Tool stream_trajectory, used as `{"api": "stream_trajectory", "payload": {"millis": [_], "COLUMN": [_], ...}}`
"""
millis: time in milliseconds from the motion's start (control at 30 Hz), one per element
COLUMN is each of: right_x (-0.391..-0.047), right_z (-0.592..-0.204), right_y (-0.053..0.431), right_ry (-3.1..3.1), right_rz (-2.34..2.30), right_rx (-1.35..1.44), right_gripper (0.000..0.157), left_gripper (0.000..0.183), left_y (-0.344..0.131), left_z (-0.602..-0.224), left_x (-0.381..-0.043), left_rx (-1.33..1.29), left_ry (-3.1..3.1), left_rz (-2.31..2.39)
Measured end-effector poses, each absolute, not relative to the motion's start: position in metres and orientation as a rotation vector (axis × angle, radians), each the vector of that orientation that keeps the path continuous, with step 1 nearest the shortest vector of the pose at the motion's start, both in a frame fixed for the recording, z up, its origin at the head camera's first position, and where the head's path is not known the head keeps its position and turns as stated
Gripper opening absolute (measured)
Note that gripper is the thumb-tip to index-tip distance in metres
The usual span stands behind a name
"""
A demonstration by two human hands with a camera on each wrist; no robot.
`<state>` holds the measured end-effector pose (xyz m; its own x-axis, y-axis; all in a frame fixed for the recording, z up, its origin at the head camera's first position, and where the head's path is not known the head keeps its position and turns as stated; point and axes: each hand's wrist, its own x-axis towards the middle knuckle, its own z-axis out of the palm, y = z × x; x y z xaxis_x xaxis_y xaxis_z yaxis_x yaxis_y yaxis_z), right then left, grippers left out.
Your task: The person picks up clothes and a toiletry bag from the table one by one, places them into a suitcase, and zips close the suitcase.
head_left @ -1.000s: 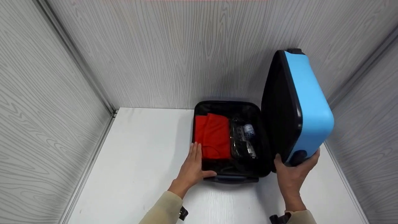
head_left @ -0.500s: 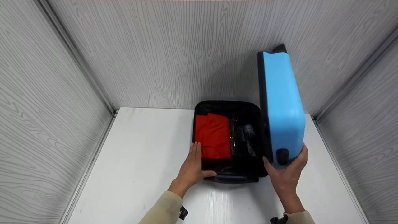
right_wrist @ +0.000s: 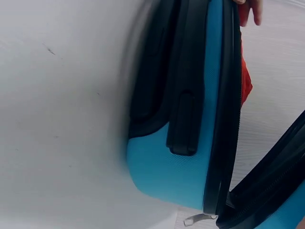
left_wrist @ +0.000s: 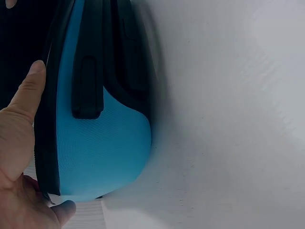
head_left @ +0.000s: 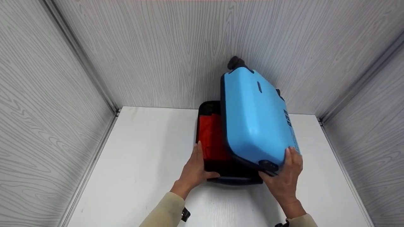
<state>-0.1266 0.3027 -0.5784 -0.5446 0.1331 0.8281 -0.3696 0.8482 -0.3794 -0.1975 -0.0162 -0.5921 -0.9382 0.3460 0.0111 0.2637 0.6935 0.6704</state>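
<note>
- Suitcase lid [head_left: 257, 116]: right hand [head_left: 284, 181] grips its near end between thumb and fingers.
- Left hand [head_left: 194, 168], thumb spread from straight fingers, touches the base's [head_left: 206, 108] near-left corner.
- Suitcase lid tilts over the base's right side, long axis near-to-far.

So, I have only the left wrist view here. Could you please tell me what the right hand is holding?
Observer: In the head view, the right hand holds the near end of the light-blue suitcase lid.
Operator: Thank you. Is this lid already closed completely?
Observer: No, it is tilted over the suitcase base, with its left edge raised.
Operator: I understand. And do you see some zipper pull?
Observer: Yes, the right wrist view shows a metal zipper pull sticking out by the corner where lid and base meet.
</note>
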Motion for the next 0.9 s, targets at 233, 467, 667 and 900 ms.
{"api": "stream_trajectory", "payload": {"millis": [233,467,667,900], "right_x": [-0.129,-0.128,-0.131,-0.130], "right_z": [-0.580,-0.586,-0.594,-0.598], "right_y": [0.296,0.290,0.282,0.276], "right_ry": [-2.085,-2.160,-2.231,-2.352], "right_rz": [0.577,0.429,0.233,0.180], "right_rx": [0.242,0.344,0.387,0.476], "right_gripper": [0.096,0.120,0.126,0.119], "left_gripper": [0.145,0.151,0.151,0.145], "left_y": [-0.016,-0.014,-0.018,-0.020], "left_z": [-0.596,-0.603,-0.611,-0.610], "left_x": [-0.196,-0.193,-0.188,-0.188], "left_rx": [0.498,0.524,0.528,0.515], "left_ry": [2.760,2.792,2.778,2.779], "left_rz": [1.115,1.258,1.375,1.377]}}
